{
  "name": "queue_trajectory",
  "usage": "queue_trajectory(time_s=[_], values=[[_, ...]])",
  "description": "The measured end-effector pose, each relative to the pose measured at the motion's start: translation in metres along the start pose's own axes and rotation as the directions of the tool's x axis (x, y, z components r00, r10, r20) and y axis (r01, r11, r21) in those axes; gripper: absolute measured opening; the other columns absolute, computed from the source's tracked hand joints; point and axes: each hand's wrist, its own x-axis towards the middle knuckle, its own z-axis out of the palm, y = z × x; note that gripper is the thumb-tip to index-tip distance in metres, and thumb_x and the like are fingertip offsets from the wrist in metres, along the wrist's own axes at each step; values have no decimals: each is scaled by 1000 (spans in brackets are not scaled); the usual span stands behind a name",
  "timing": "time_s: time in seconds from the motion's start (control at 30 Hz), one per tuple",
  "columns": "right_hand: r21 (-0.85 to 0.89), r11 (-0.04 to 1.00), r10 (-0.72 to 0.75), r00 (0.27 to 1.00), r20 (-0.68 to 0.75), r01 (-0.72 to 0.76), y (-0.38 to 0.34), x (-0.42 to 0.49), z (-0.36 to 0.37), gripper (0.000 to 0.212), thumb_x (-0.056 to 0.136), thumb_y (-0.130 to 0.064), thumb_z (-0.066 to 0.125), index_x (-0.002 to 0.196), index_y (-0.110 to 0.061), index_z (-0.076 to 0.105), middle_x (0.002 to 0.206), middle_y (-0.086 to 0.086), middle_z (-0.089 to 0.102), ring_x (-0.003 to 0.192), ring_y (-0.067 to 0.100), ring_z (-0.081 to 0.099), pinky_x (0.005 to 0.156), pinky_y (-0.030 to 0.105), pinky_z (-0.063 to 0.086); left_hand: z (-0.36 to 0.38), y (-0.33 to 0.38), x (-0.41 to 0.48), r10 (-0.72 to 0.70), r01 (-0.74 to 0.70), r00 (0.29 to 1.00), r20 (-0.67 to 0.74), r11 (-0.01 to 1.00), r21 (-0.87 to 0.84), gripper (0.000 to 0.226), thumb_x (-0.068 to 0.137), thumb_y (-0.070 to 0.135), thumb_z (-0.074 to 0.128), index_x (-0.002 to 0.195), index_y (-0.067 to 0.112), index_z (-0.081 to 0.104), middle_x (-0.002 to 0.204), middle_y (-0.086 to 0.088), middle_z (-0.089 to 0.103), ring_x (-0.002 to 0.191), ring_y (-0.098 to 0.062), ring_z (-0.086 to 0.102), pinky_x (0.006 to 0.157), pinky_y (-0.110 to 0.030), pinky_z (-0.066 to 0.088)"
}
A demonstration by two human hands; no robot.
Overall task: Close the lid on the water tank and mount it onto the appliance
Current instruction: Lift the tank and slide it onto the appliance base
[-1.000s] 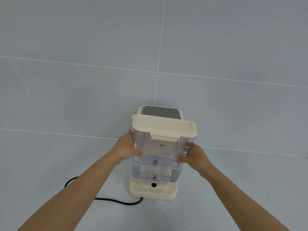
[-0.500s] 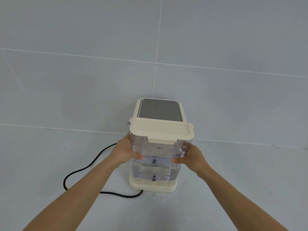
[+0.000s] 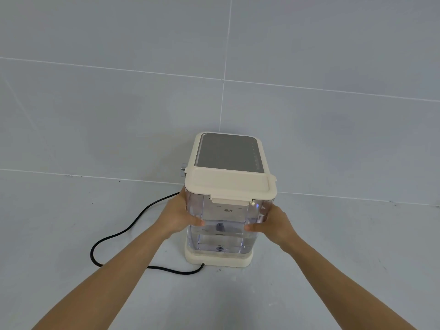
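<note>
A clear plastic water tank (image 3: 223, 231) with some water inside stands upright on the cream base (image 3: 217, 259) of the appliance. Its cream lid (image 3: 229, 185) lies flat and shut on top, front latch down. The appliance (image 3: 229, 152), cream with a grey top panel, rises right behind the tank, touching it. My left hand (image 3: 179, 216) grips the tank's left wall, thumb on the front. My right hand (image 3: 273, 226) grips the right wall the same way.
A black power cord (image 3: 119, 234) loops over the grey floor to the left and runs under the base's front. A grey tiled wall (image 3: 142, 115) stands close behind the appliance. Open floor lies to the right.
Held in both hands, the tank has come down from above the base and now sits on it, its lid level with the appliance's top. The view has tilted so more of the top panel shows.
</note>
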Motion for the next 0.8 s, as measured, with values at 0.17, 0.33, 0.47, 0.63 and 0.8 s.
queue_trajectory(time_s=[0.17, 0.33, 0.47, 0.63, 0.8], values=[[-7, 1000, 3, 1000, 2, -3, 2, 2, 1, 73, 64, -15, 80, 129, -12, 46, 129, 6, 57, 112, 24, 54, 85, 28, 42, 1, -2, 0, -6, 7, 1000, -12, 999, 33, 88, 64, 1, 79, 137, 12, 32, 123, -1, 53, 114, -22, 49, 87, -24, 38], [-13, 1000, 12, 1000, -6, -12, 6, 3, 3, 74, 63, -18, 80, 128, -12, 46, 127, 7, 60, 111, 26, 56, 83, 28, 43, 0, -4, 0, -25, 25, 1000, -2, 998, 52, 85, 64, 4, 79, 136, 12, 33, 123, -6, 55, 119, -28, 49, 88, -28, 40], [-23, 1000, 11, 1000, -10, -11, 8, 3, 4, 72, 64, -20, 80, 127, -11, 46, 126, 6, 59, 102, 20, 53, 80, 27, 41, 0, -2, 0, -18, 17, 1000, 15, 998, 62, 86, 67, 5, 77, 138, 12, 30, 133, -7, 51, 109, -20, 49, 88, -26, 38], [-50, 999, 18, 1000, -9, -18, 9, 4, 4, 71, 64, -24, 79, 125, -9, 47, 116, 8, 61, 107, 25, 57, 79, 28, 42, -1, -4, 0, -23, 21, 999, 28, 999, 44, 90, 68, 5, 77, 141, 13, 25, 143, -5, 42, 128, -20, 41, 95, -25, 35], [-37, 999, 4, 1000, 8, -4, 8, 1, 4, 71, 67, -23, 77, 129, -10, 44, 132, 8, 54, 114, 25, 52, 81, 26, 39, 0, -4, -2, -26, 24, 999, 23, 998, 61, 93, 70, 8, 76, 143, 13, 20, 147, -6, 37, 134, -24, 36, 105, -33, 34]])
